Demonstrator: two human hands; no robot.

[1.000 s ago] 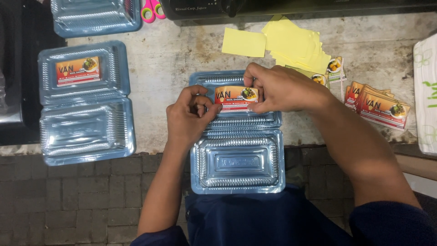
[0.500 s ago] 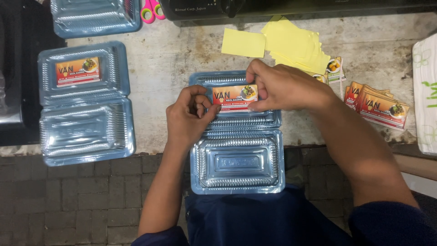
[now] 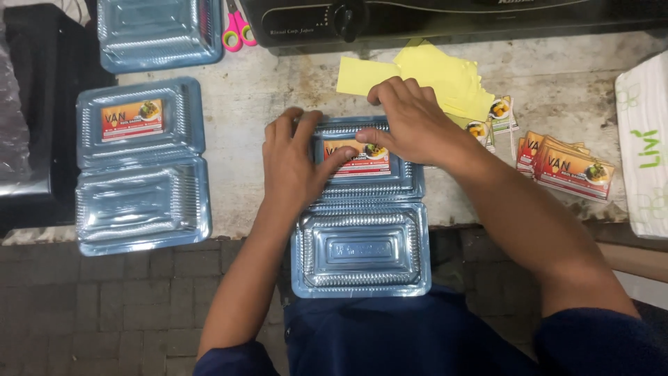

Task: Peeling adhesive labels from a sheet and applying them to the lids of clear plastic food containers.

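An open clear plastic clamshell container (image 3: 362, 251) lies at the table's front edge, its near half overhanging toward my lap. An orange and white printed sticker label (image 3: 362, 163) sits on its far half. My left hand (image 3: 296, 163) lies flat on the container's left side, thumb on the label's left edge. My right hand (image 3: 410, 122) presses fingertips on the label's top right part. Neither hand grips anything.
A second open container (image 3: 139, 198) with a label stands at the left, a third (image 3: 156, 31) at the back left. Pink scissors (image 3: 238, 28), yellow backing papers (image 3: 431, 73), a stack of labels (image 3: 567, 167), a dark stove (image 3: 445, 17) and a white packet (image 3: 643, 153) lie around.
Both hands shifted slightly on the label; my left thumb now lies flatter along its left edge and my right fingers press nearer its top. The container stayed put.
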